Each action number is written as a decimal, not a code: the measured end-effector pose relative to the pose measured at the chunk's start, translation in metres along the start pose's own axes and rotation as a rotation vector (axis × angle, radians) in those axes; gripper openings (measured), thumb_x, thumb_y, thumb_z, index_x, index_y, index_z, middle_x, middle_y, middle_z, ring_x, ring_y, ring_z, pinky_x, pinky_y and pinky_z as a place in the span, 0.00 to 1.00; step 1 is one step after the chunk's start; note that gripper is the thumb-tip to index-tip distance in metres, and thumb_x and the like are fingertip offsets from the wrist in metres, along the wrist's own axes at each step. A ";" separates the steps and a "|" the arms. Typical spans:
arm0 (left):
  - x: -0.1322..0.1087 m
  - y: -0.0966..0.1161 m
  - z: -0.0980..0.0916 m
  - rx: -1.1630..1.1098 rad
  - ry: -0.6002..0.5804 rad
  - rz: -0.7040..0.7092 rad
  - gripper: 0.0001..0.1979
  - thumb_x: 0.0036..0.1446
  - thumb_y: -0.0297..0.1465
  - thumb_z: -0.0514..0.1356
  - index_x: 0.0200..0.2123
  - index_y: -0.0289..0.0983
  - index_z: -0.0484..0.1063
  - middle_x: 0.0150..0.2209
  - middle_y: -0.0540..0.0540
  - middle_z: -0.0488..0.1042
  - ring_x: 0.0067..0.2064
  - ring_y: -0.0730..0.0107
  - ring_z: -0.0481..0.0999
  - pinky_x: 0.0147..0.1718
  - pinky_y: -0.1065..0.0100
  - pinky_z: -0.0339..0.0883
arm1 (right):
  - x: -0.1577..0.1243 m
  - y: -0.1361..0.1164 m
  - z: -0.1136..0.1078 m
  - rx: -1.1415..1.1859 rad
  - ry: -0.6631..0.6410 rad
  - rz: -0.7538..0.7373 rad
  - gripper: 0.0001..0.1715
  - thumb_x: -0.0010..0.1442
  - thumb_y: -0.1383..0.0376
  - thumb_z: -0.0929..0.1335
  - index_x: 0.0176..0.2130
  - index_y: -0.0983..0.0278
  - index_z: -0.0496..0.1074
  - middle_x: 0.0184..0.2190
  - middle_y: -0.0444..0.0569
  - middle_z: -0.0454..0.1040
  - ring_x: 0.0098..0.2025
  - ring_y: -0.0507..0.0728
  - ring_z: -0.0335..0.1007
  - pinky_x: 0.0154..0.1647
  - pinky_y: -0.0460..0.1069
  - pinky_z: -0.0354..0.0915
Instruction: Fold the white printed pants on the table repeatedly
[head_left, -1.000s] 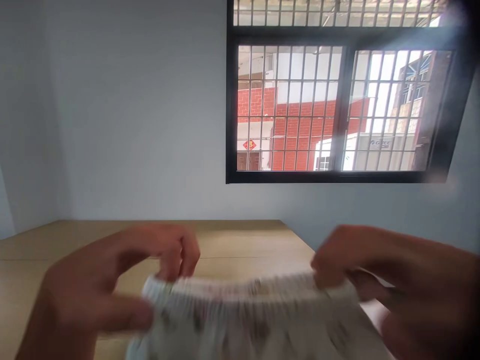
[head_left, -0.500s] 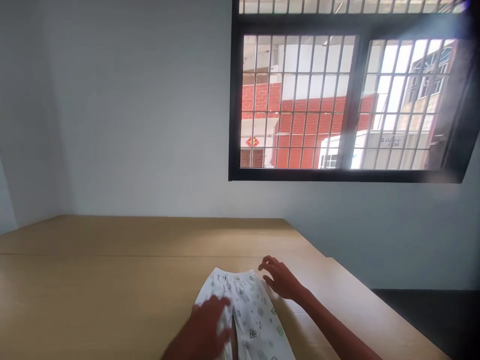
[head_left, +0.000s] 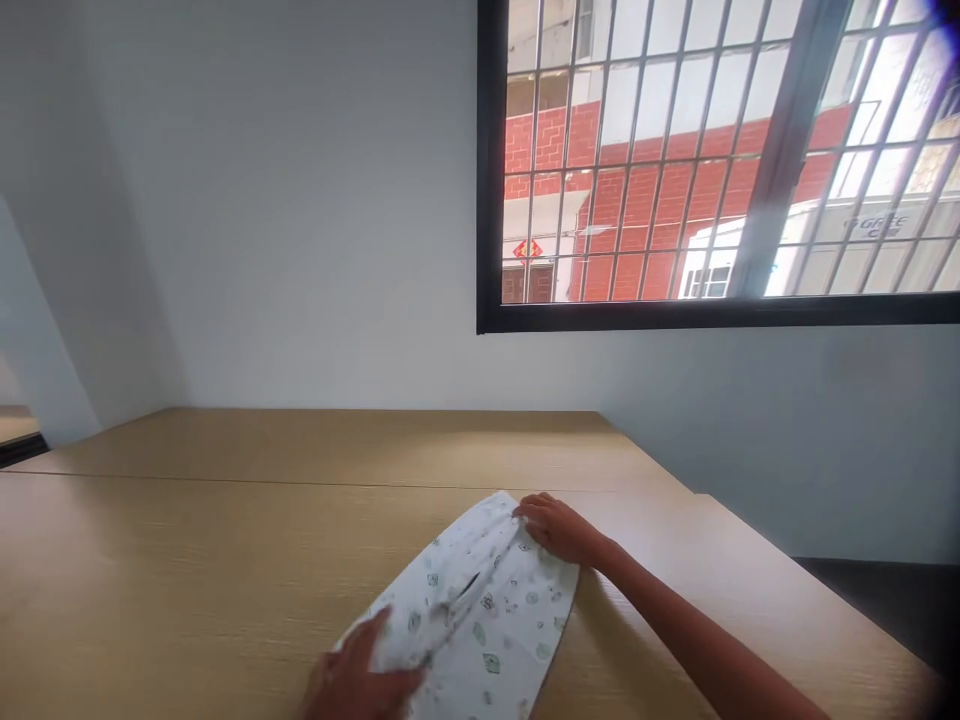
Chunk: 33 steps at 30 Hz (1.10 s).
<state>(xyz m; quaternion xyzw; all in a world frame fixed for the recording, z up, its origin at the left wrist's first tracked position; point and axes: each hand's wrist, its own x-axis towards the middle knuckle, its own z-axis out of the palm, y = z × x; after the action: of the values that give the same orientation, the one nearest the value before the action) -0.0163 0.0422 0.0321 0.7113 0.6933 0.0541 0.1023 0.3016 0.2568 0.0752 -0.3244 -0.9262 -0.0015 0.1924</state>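
White pants (head_left: 517,600) with small green and grey prints lie slanted on the wooden table, with a crease and a narrow dark gap running along their middle. At their far end, my right hand (head_left: 555,525) has its fingers curled down onto the fabric, which puckers beside the fingertips. My left hand (head_left: 360,670) rests over the near left edge of the pants. Its thumb and forefinger are spread apart there, slightly blurred; the lower part of this hand runs out of view, as does the near end of the pants.
The light wooden table (head_left: 187,580) has a seam across it, and its right edge slants down toward me. Behind it stands a grey wall (head_left: 315,220) with a barred, black-framed window (head_left: 660,315). A dark floor area (head_left: 877,600) shows at right.
The pants have turned, their far end shifting right and their legs coming together. My right hand has come down onto the fabric; my left has moved nearer and left. The view has shifted.
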 end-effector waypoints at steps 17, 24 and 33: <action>-0.015 -0.086 -0.003 -0.450 0.166 0.191 0.16 0.61 0.41 0.56 0.50 0.46 0.71 0.54 0.46 0.69 0.57 0.57 0.65 0.60 0.59 0.58 | -0.178 -0.095 -0.029 0.300 0.015 0.358 0.21 0.69 0.50 0.60 0.45 0.59 0.73 0.45 0.53 0.72 0.49 0.63 0.66 0.52 0.55 0.65; -0.041 -0.084 -0.098 -0.803 0.075 0.331 0.15 0.64 0.46 0.55 0.43 0.42 0.63 0.35 0.51 0.63 0.34 0.70 0.65 0.33 0.72 0.62 | -0.161 -0.111 -0.121 0.592 0.071 0.398 0.26 0.65 0.43 0.63 0.33 0.63 0.69 0.26 0.48 0.63 0.28 0.55 0.59 0.28 0.49 0.59; 0.033 -0.066 -0.091 -0.555 -0.033 0.250 0.21 0.65 0.40 0.50 0.59 0.40 0.59 0.60 0.42 0.61 0.61 0.60 0.61 0.60 0.60 0.56 | -0.137 -0.049 -0.073 0.521 -0.101 0.561 0.29 0.61 0.41 0.60 0.38 0.64 0.68 0.36 0.52 0.70 0.37 0.60 0.67 0.38 0.55 0.66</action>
<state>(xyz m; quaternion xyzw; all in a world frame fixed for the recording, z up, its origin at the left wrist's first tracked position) -0.0999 0.0824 0.1040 0.7368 0.5572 0.2420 0.2967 0.3959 0.1266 0.0996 -0.5049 -0.7792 0.3024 0.2156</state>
